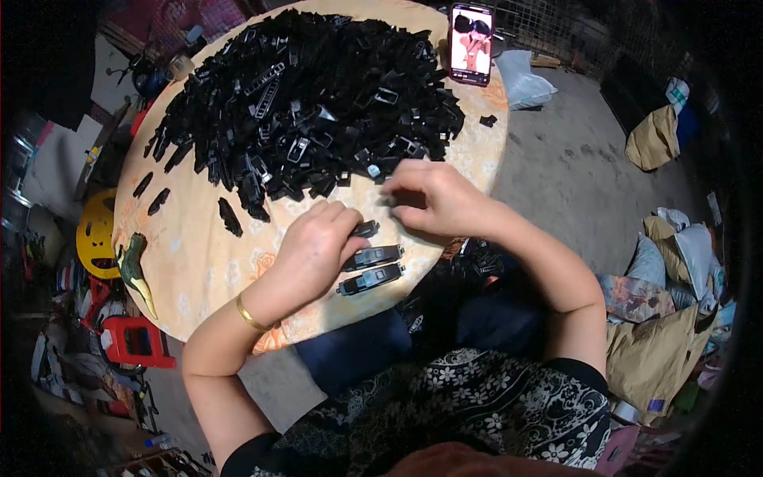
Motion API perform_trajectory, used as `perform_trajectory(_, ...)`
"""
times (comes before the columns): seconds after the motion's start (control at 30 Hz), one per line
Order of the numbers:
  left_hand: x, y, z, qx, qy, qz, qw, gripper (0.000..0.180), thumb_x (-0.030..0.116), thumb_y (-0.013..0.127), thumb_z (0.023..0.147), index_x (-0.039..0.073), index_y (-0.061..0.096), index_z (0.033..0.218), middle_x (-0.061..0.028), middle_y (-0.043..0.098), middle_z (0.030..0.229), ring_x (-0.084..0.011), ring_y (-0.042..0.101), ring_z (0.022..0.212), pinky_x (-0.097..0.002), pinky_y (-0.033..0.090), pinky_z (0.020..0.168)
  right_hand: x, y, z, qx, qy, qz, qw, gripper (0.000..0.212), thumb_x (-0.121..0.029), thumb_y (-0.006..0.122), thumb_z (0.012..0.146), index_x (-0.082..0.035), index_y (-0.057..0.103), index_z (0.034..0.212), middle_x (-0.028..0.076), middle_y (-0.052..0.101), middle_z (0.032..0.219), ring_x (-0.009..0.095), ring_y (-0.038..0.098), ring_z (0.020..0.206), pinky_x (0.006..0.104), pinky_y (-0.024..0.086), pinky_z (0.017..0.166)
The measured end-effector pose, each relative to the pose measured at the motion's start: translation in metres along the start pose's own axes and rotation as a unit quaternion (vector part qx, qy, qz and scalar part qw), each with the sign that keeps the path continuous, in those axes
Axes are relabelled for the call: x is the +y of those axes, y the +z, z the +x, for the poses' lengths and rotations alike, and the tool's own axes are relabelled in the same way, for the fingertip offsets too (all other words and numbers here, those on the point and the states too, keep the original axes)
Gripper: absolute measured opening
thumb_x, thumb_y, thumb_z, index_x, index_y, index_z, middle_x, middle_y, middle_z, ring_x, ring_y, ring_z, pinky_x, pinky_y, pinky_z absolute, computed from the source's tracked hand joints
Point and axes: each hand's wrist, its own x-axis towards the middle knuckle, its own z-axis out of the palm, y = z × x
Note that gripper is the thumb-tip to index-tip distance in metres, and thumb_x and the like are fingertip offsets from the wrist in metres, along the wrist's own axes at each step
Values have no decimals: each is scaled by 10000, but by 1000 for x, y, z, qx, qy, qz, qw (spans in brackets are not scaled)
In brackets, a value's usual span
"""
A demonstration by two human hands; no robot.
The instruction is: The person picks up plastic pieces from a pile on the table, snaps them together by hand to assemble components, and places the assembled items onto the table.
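My left hand [314, 242] rests on the round table near its front edge, fingers closed on a small black plastic part [366, 229]. To its right my right hand [437, 199] is curled, thumb and forefinger facing each other. A blurred dark piece [388, 200] shows between those fingertips; its shape is unclear. Just below the left fingers lie two long black plastic clip-like parts [371, 278], side by side. Beyond both hands spreads a big heap of black plastic parts [318, 103], some of them frame-shaped.
A phone [470, 44] with a lit screen stands at the table's [191, 262] far right. A green curved-handled tool [135, 274] lies at the left edge, near a few loose black parts [230, 216]. Bags [660, 342] lie on the floor at right; a red plastic stool [137, 342] stands left.
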Motion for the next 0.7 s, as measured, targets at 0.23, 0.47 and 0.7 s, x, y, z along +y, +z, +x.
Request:
perform_trajectory(0.23,-15,-16,-7,-50,-122,-88,987,200,104,763,711,-12,639,816,-152,587,796,-340,582,791,-409,471,714,-17,-17,-7,-104,66,-268,956,242,-105,726,704,-15,677,923,128,646,875,315,600,868,396,485,766)
perform_trajectory(0.47,-13,-6,-7,-3,-117,-107,987,146,96,731,723,-13,668,796,-144,595,769,-329,590,774,-405,477,703,-21,8,2,-27,-59,-162,985,229,-119,733,720,-41,684,929,82,600,814,289,561,830,393,457,731)
perform_trajectory(0.7,-11,1,-6,8,-92,-130,987,166,108,760,708,-9,672,787,-130,598,761,-302,589,760,-383,472,670,-19,24,10,-56,-117,-94,987,231,-98,732,710,-17,688,922,98,582,798,290,545,803,384,461,716)
